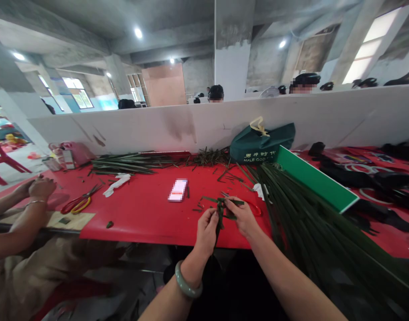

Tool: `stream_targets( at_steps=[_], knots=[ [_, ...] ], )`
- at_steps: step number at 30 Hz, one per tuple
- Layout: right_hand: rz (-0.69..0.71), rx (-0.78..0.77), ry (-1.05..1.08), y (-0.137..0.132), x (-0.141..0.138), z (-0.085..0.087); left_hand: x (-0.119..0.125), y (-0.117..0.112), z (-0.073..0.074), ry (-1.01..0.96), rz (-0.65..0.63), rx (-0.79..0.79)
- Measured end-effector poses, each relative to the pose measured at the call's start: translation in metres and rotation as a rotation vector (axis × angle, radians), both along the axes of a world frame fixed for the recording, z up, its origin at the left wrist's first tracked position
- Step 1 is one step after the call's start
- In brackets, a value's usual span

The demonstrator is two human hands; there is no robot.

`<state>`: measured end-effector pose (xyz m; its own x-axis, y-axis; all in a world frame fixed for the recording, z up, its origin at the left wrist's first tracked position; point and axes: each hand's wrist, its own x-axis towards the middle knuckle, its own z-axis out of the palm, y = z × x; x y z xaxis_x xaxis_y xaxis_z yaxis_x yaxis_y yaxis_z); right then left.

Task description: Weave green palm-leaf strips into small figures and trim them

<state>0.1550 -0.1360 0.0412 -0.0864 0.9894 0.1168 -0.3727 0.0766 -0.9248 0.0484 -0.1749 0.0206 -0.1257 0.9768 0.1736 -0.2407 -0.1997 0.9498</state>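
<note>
My left hand (207, 228), with a pale green bangle (188, 285) on the wrist, pinches dark green leaf strips (220, 208) folded or woven into a small knot-like piece. The fingers of my right hand (242, 217) close on the same piece from the other side, and a strip end sticks out past them. Both hands hover over the front edge of the red table (134, 214). Just behind my right hand lie red-handled scissors (257, 209), partly hidden by it. A phone (178, 190) rests flat beyond my left hand, among small leaf scraps.
Long leaves (304, 223) spread along my right, beside a green board (316, 178). At the back stand a dark green bag (258, 147), a leaf pile (127, 163) and a white partition (141, 127). On the left, another person's hands (40, 189) work near red-and-yellow-handled scissors (80, 203).
</note>
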Motion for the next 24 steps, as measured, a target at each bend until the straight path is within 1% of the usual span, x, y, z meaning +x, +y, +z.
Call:
stream_targets(
  at_steps=[3,6,9,10,12,16,19,21,24],
  knots=[
    [-0.046,0.009,0.021,0.006,-0.004,-0.009,-0.002,0.007,-0.007,0.023,0.053,-0.004],
    [-0.110,0.010,-0.016,0.010,-0.007,-0.016,-0.008,0.011,-0.011,0.097,0.176,0.013],
    [-0.133,0.036,-0.107,0.008,-0.006,-0.018,-0.012,0.007,-0.005,0.247,0.315,0.079],
    [-0.122,0.056,-0.146,0.006,-0.006,-0.018,-0.012,0.005,-0.001,0.288,0.326,0.099],
    [-0.095,0.107,-0.229,0.000,-0.005,-0.014,-0.011,0.001,0.007,0.311,0.289,0.096],
    [-0.097,0.299,-0.400,-0.011,-0.002,-0.005,-0.007,-0.005,0.019,0.203,0.179,0.058],
    [-0.114,0.441,-0.490,-0.018,0.000,-0.001,-0.007,-0.008,0.023,0.175,0.143,0.059],
    [-0.114,0.487,-0.519,-0.020,0.001,0.000,-0.009,-0.009,0.023,0.200,0.147,0.051],
    [-0.104,0.514,-0.531,-0.023,0.001,-0.002,-0.013,-0.009,0.021,0.224,0.132,0.074]
  ],
)
